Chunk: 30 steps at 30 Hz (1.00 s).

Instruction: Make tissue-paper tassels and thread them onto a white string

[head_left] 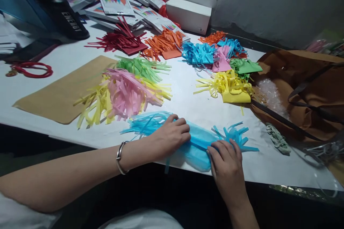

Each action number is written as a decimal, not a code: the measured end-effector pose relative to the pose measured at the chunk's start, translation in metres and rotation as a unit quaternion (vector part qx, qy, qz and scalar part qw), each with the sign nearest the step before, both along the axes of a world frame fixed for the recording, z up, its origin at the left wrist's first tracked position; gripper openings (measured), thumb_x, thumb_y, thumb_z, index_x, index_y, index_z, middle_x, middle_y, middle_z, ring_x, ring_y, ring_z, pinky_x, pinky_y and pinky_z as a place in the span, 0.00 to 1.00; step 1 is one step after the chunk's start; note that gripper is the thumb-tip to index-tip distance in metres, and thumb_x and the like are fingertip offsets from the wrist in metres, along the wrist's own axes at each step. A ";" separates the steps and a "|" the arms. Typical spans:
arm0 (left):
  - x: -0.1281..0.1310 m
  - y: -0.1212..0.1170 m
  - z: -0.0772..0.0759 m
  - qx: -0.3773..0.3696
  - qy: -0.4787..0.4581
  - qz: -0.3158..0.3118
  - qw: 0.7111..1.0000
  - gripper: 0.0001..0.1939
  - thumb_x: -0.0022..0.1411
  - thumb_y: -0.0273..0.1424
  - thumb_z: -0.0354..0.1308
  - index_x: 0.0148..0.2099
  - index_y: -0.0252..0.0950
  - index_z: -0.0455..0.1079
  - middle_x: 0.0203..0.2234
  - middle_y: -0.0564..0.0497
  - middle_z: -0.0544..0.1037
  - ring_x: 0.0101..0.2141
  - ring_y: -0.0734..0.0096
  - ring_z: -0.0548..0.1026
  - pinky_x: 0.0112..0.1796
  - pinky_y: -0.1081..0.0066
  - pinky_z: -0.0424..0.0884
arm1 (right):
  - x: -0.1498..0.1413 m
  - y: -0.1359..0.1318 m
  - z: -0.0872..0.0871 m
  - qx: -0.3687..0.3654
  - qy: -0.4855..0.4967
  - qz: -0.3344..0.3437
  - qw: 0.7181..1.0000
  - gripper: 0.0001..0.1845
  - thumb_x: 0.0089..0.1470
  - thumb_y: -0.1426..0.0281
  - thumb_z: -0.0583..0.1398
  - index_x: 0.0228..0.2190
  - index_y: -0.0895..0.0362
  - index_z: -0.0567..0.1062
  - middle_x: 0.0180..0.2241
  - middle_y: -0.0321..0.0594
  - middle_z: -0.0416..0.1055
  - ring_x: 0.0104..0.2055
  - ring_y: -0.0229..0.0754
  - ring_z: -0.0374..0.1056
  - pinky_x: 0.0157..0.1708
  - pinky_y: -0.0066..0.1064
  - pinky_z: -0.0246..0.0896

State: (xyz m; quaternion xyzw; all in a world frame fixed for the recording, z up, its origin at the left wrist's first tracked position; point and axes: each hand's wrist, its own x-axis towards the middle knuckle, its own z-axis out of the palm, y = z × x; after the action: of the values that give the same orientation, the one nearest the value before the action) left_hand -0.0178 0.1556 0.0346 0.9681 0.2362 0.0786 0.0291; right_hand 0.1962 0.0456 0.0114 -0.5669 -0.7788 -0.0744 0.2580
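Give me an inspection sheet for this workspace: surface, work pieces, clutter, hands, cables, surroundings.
Surface: white-topped table, loaded mainly toward its back and sides.
Work pieces: translucent blue tissue sheet with fringed ends at the front; loose pink fringed tissue partly over yellow fringes; folded yellow fringed tissue bundle farther right.
Clutter: white printed flat boxes, black bottle marked ENERGY, red ring-shaped loop, brown fabric bag with black straps.
Hands: left hand and right hand both touch the blue sheet; grip unclear.
Cables: nothing seen for certain; pale strands at right are unclear.
Surroundings: plain grey wall behind.
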 end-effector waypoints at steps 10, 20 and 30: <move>0.023 0.000 0.015 -0.071 0.073 0.145 0.984 0.08 0.66 0.29 0.56 0.36 0.33 0.74 0.37 0.43 0.76 0.40 0.54 0.71 0.39 0.58 0.59 | -0.023 0.016 0.009 -0.018 -0.070 -0.171 0.983 0.03 0.61 0.72 0.60 0.34 0.57 0.74 0.40 0.45 0.74 0.47 0.53 0.67 0.58 0.55 0.48; 0.010 0.008 0.000 0.039 -0.032 -0.032 0.998 0.06 0.66 0.28 0.59 0.34 0.37 0.74 0.37 0.49 0.75 0.39 0.62 0.68 0.45 0.58 0.55 | -0.027 0.028 -0.002 -0.026 -0.014 -0.014 0.999 0.10 0.63 0.76 0.56 0.29 0.56 0.72 0.29 0.38 0.70 0.35 0.42 0.64 0.48 0.40 0.52; 0.008 0.012 -0.005 0.006 -0.035 -0.038 0.999 0.08 0.67 0.28 0.57 0.33 0.37 0.74 0.34 0.50 0.77 0.38 0.64 0.69 0.46 0.60 0.55 | -0.023 0.029 -0.003 -0.028 -0.022 0.037 0.999 0.10 0.64 0.77 0.54 0.33 0.56 0.73 0.32 0.37 0.72 0.36 0.40 0.65 0.52 0.41 0.49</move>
State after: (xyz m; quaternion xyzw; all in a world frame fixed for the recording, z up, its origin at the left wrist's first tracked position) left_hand -0.0098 0.1676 0.0291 0.9732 0.1978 0.1123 0.0345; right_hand 0.1729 0.0747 0.0086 -0.5432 -0.8062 -0.0552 0.2277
